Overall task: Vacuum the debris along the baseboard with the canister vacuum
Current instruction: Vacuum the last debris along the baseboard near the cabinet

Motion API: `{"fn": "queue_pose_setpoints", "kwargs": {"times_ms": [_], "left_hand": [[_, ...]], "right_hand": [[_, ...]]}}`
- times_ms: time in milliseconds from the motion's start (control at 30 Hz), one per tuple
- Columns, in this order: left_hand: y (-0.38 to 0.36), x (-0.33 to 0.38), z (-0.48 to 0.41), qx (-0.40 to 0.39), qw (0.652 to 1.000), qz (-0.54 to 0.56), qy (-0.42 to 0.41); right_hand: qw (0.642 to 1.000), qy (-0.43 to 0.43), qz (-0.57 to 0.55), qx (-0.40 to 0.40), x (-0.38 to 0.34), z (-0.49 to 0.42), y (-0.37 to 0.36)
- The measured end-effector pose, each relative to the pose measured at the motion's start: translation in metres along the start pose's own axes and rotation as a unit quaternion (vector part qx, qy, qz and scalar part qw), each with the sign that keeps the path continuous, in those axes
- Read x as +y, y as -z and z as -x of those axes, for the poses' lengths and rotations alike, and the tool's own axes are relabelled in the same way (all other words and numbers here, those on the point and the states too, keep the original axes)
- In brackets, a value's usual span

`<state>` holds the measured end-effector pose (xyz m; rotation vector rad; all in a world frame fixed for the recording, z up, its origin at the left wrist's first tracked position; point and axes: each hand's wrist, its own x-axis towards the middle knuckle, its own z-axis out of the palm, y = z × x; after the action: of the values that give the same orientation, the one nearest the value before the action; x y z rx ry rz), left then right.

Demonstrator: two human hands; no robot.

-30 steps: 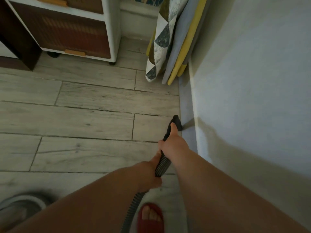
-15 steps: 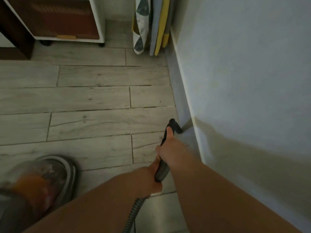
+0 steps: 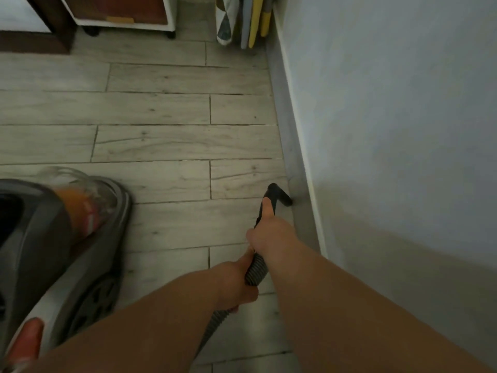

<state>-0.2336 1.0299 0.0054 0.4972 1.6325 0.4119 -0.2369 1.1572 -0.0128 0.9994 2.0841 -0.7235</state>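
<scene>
My right hand (image 3: 271,232) grips the black handle of the vacuum hose, thumb laid along its top. The bent black nozzle (image 3: 279,195) points right, its tip at the foot of the grey baseboard (image 3: 289,146). Just behind, my left hand (image 3: 236,284) holds the ribbed grey hose (image 3: 256,270), which runs down between my forearms. The grey canister vacuum (image 3: 53,251) with an orange, clear-topped bin sits on the floor at the lower left. No debris is visible along the baseboard in this dim light.
The white wall (image 3: 390,130) fills the right side. Folded boards and a patterned cover (image 3: 242,20) lean in the far corner. A white cabinet on small feet (image 3: 126,20) and a dark wooden piece (image 3: 51,25) stand at the back. Pale plank floor (image 3: 150,141) lies between.
My view and both hands have drawn back along the baseboard, away from the far corner. The canister vacuum has come much further into view at the left. Both grips are unchanged.
</scene>
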Motion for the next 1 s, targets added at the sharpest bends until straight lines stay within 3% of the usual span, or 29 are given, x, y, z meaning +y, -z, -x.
{"fn": "queue_pose_setpoints", "kwargs": {"times_ms": [167, 567, 900, 1000], "left_hand": [[-0.031, -0.012, 0.012, -0.006, 1.000, -0.012, -0.016], [-0.115, -0.061, 0.064, -0.063, 0.994, -0.086, -0.031], [-0.201, -0.100, 0.100, -0.093, 0.983, -0.155, -0.031], [-0.219, -0.107, 0.107, -0.083, 0.983, -0.158, -0.038]], "right_hand": [[0.999, 0.009, -0.009, 0.031, 0.024, 0.024, -0.025], [0.999, -0.040, 0.005, 0.023, 0.066, 0.112, -0.107], [0.992, -0.106, -0.065, 0.015, 0.116, 0.174, -0.187], [0.989, -0.081, -0.119, 0.038, 0.128, 0.193, -0.200]]}}
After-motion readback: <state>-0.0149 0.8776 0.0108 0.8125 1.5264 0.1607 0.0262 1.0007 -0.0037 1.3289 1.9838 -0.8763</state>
